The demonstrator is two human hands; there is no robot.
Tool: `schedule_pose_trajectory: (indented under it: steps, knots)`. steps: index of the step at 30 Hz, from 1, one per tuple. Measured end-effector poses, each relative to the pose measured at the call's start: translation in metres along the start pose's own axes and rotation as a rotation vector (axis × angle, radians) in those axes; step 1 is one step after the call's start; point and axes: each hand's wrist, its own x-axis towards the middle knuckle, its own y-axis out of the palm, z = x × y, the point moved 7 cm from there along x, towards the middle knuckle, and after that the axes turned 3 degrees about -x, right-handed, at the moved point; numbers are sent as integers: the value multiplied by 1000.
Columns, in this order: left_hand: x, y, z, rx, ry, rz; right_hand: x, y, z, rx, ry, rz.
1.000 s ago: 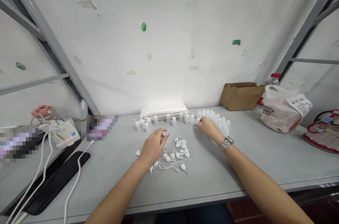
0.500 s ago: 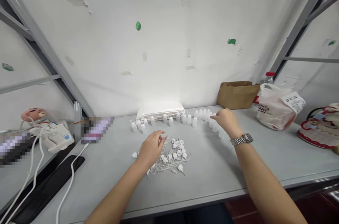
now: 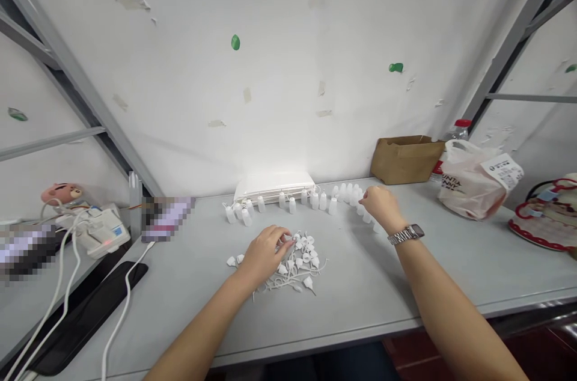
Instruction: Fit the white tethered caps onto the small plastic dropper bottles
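My left hand (image 3: 268, 253) is at the left side of a pile of white nozzle caps (image 3: 308, 249) with thin tips and attached straps. Its fingers are curled towards the thumb beside the caps; whatever is between them is hidden. My right hand (image 3: 382, 207), with a watch on the wrist, reaches to a group of small translucent white bottles (image 3: 347, 192) at the back right. Thumb and fingers are pinched together at one bottle, which they mostly cover. Farther left, several capped bottles (image 3: 292, 205) stand upright in a loose row.
A white flat box (image 3: 274, 181) lies against the wall behind the bottles. At the right are a brown cardboard box (image 3: 403, 160) and a plastic bag (image 3: 469, 182). A phone (image 3: 166, 219), a white cable (image 3: 128, 291) and a black strip (image 3: 94, 321) occupy the left side.
My left hand has moved slightly right, its fingers now closer to the caps and less apart. My right hand stays at the bottles. The view has shifted slightly.
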Motion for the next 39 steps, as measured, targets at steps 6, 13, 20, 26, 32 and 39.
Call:
schedule_pose_trajectory:
  steps: [6,13,20,26,32,39]
  knots:
    - [-4,11,-12,-30,111,105,-2,-2,4,1,-25,-17]
    - [-5,15,-7,-26,107,169,-4,-1,11,5,-44,-17]
    - [3,-3,8,-105,-29,124,-14,-27,13,152,-41,-46]
    - [8,-23,39,-41,-175,106,-47,-35,59,427,-261,-13]
    - [5,-11,45,-69,-125,215,-69,-13,104,273,-465,-55]
    - [2,-10,33,-72,-103,204,-72,13,110,277,-478,143]
